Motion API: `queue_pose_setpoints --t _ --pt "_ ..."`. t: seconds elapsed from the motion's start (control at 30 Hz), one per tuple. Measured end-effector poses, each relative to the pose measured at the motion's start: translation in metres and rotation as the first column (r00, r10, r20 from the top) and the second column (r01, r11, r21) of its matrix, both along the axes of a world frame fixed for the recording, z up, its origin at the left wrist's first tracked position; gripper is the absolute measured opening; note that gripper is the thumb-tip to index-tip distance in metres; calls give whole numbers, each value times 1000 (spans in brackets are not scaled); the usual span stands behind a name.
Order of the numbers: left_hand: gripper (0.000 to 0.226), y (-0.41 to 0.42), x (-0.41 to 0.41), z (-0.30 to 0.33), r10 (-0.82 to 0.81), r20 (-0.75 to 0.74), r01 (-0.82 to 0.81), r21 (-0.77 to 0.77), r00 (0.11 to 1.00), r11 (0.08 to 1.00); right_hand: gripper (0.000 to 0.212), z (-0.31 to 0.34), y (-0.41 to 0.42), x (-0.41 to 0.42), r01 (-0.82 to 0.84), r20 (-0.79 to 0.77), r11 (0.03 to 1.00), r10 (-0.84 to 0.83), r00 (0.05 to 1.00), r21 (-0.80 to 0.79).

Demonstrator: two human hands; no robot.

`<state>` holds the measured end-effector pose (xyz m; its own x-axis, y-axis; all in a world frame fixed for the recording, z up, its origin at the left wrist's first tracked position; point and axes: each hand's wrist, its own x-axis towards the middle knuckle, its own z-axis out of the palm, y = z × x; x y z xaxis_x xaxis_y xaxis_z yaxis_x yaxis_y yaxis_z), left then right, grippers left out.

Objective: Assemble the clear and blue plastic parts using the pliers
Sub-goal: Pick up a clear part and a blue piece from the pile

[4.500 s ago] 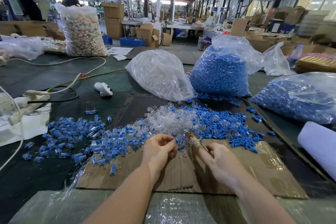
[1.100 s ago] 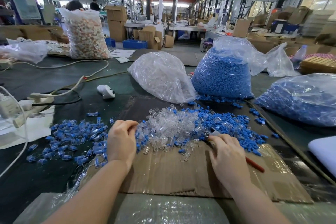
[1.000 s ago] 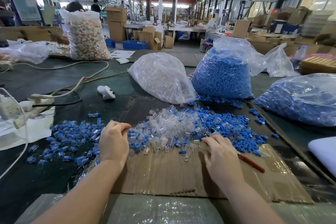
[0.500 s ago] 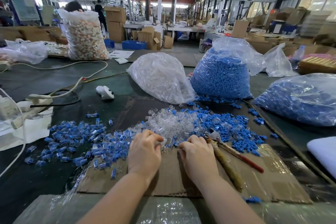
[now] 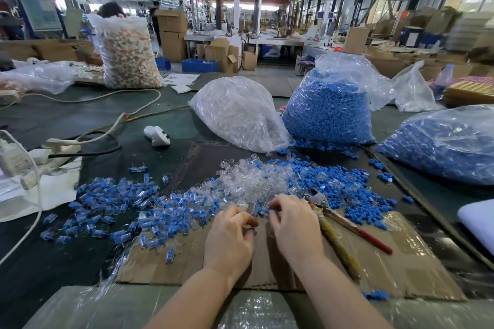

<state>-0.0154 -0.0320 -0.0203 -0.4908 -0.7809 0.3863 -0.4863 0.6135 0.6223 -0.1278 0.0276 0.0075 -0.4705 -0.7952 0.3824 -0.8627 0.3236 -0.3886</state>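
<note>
Blue-and-clear finished pieces (image 5: 112, 205) pile up left, loose clear parts (image 5: 254, 181) and blue parts (image 5: 344, 181) remain plentiful. Left hand (image 5: 230, 238) and right hand (image 5: 296, 224) pinch small parts; pliers (image 5: 344, 224) lie idle beside them.

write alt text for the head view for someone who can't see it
Two hands, left hand and right hand, pick at small clear and blue parts heaped on cardboard; pliers lie beside the right hand.
</note>
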Motion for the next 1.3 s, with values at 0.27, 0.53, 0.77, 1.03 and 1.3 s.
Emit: queue_pose_setpoints --t 0.27,0.53,0.77,1.03,1.3 --pt "23 8 -18 3 -92 57 88 59 994 994 25 -16 14 -13 101 176 988 -79 981 -118" --pt "23 8 -23 0 -76 32 73 67 997 995 16 -27 16 -12 87 214 983 -51 975 -160" --pt "10 9 -24 1 -60 28 57 102 998 993 8 -28 19 -11 88 249 980 -42 968 -176" --pt "15 13 -16 4 -12 -142 49 260 990 964 17 -25 22 -9 50 195 990 -24 980 -131" --pt "33 18 -11 6 35 -184 7 226 982 974 14 -23 26 -5 52 212 987 -19 977 -155"
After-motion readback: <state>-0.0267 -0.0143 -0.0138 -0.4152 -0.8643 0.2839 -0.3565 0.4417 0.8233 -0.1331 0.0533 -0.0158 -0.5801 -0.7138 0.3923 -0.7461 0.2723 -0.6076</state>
